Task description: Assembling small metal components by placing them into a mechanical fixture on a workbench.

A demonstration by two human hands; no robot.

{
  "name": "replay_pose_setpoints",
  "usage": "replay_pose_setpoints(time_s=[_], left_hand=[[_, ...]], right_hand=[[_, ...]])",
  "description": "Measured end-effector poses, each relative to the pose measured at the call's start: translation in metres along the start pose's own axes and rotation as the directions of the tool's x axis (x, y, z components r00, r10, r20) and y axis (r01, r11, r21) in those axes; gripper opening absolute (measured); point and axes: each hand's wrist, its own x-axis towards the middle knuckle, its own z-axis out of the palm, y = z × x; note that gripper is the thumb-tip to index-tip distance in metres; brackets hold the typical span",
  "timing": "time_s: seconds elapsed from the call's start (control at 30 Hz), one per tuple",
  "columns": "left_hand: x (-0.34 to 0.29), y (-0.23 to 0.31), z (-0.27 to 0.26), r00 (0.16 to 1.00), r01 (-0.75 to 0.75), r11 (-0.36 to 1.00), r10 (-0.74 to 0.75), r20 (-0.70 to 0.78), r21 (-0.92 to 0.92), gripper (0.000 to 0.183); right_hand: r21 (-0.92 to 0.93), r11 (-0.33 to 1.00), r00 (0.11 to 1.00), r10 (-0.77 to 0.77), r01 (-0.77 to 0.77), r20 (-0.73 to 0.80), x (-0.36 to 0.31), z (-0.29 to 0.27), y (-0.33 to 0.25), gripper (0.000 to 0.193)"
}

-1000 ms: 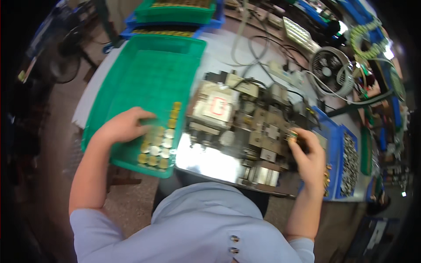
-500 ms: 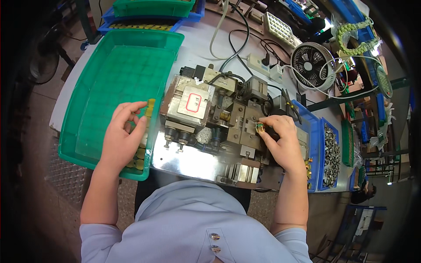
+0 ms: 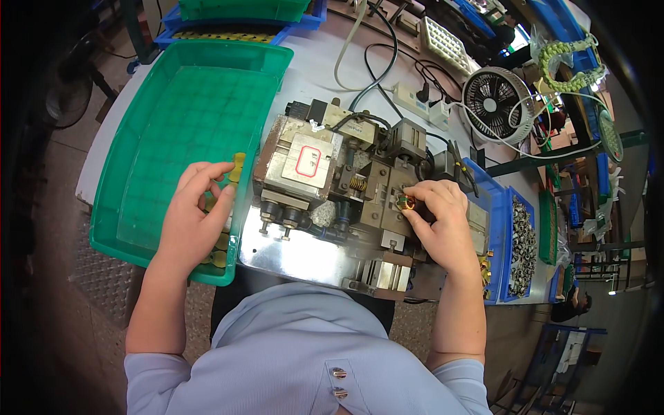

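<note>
My right hand (image 3: 443,218) pinches a small gold-coloured, ring-like metal part (image 3: 407,202) between thumb and forefinger. It holds the part against the steel block (image 3: 382,197) on the right side of a small bench machine (image 3: 304,162). Over the right edge of a green plastic tray (image 3: 173,62), my left hand (image 3: 194,214) has its thumb and forefinger apart. The forefinger's tip is at a gold-coloured piece (image 3: 238,160) in a row along that edge; more of the row is partly hidden behind the hand.
Blue bins (image 3: 510,283) at the right hold many small metal parts. Behind the machine are a white power strip (image 3: 413,100), loose cables and a small fan (image 3: 490,104). More green and blue trays (image 3: 242,10) are stacked at the far left.
My right hand has shifted slightly left, bringing the ring-like part closer to the steel block and turning it. The left hand stays nearly still at the row. The view has shifted a little.
</note>
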Motion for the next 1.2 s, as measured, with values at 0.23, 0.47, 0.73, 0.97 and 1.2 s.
replay_pose_setpoints(time_s=[0.23, 0.47, 0.73, 0.97, 1.2], left_hand=[[0.0, 0.001, 0.0, 1.0, 0.012, 1.0, -0.013, 0.012, 0.019, 0.03], [0.002, 0.0, 0.001, 0.999, 0.02, 0.999, -0.021, 0.027, 0.035, 0.03], [0.009, 0.017, -0.002, 0.998, -0.045, 0.999, 0.046, -0.047, 0.031, 0.028], [0.049, 0.094, 0.05, 0.789, -0.611, 0.789, 0.599, 0.136, 0.07, 0.021], [0.078, 0.098, 0.153, 0.522, -0.832, 0.541, 0.691, 0.5, 0.122, 0.02]], right_hand=[[-0.14, 0.99, 0.998, -0.041, 0.035, -0.043, -0.002, -0.001, -0.004, 0.031], [-0.195, 0.979, 0.998, -0.064, 0.057, -0.028, -0.002, 0.001, -0.005, 0.035], [-0.354, 0.933, 0.998, -0.07, 0.068, 0.008, -0.009, 0.008, -0.018, 0.041], [-0.349, 0.934, 0.996, -0.09, 0.077, -0.02, -0.011, 0.005, -0.014, 0.045], [-0.122, 0.986, 0.919, 0.055, -0.111, -0.389, -0.042, -0.023, 0.012, 0.042]])
